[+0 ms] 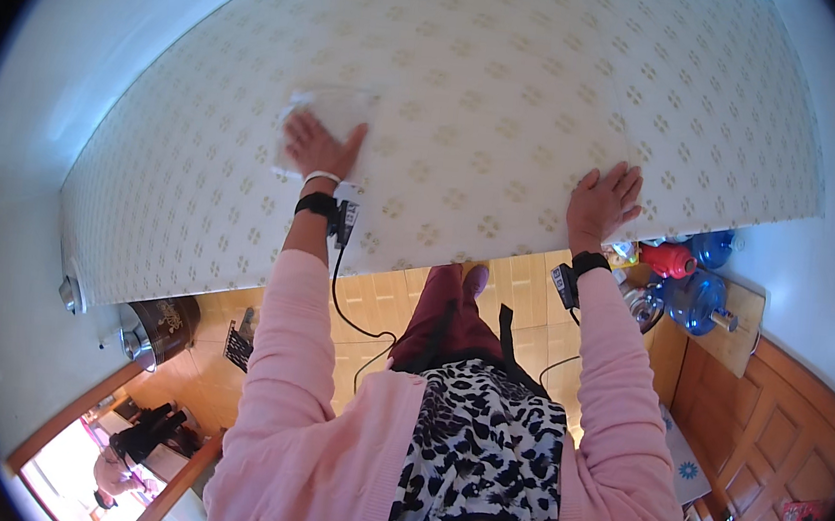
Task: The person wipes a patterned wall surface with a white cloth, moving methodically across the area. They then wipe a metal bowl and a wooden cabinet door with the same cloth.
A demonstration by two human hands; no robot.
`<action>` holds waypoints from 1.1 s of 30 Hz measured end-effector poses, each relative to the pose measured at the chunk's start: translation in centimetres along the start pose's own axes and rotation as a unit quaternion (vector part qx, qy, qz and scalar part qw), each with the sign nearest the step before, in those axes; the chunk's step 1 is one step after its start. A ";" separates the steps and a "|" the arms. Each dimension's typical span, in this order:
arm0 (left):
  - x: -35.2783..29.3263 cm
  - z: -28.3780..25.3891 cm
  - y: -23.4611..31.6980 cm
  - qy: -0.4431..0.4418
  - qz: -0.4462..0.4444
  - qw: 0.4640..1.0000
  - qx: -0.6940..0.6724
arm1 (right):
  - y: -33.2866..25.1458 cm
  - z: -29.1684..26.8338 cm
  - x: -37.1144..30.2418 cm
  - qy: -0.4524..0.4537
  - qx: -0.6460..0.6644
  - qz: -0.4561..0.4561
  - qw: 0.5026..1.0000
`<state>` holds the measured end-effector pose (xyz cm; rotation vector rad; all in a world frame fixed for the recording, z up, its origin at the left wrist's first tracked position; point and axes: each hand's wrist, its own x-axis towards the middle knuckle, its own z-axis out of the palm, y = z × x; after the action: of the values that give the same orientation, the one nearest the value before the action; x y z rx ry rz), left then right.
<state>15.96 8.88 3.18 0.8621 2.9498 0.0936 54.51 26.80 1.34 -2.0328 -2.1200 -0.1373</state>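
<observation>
A wide, pale surface covered with a sheet of small gold flower-like marks [484, 96] spreads out in front of me. My left hand [323, 144] lies flat on a thin white cloth [354, 106], with thumb and fingers apart; the hand is slightly blurred and hides part of the cloth. Resting palm down near the surface's front edge, my right hand [601, 206] has its fingers stretched out and nothing under it that I can make out. Both wrists wear black straps with small devices, and a cable hangs from each.
Beyond the right edge are blue water jugs [692, 299], a red thermos-like container [667, 259] and a wooden board [740, 332]. Under the left edge stands a dark bucket-like container [170, 322] beside a black rack [237, 346]. A wooden door [773, 435] is at lower right; another person [114, 472] shows through a lower-left opening.
</observation>
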 end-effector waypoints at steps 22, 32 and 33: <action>-13.6 -1.5 -1.6 -0.047 0.231 0.971 -0.037 | -0.1 -1.3 -0.1 -0.016 0.007 0.001 1.000; 9.9 0.5 -3.0 0.071 0.007 0.997 -0.013 | 0.1 -0.8 0.0 -0.026 -0.004 -0.006 1.000; 11.5 0.7 -1.1 0.077 0.031 0.996 -0.010 | 0.1 -0.8 0.0 -0.019 -0.006 -0.014 1.000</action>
<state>5.80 14.22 1.83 0.9867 3.0578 0.2019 54.67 26.63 2.09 -2.0293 -2.1747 -0.1177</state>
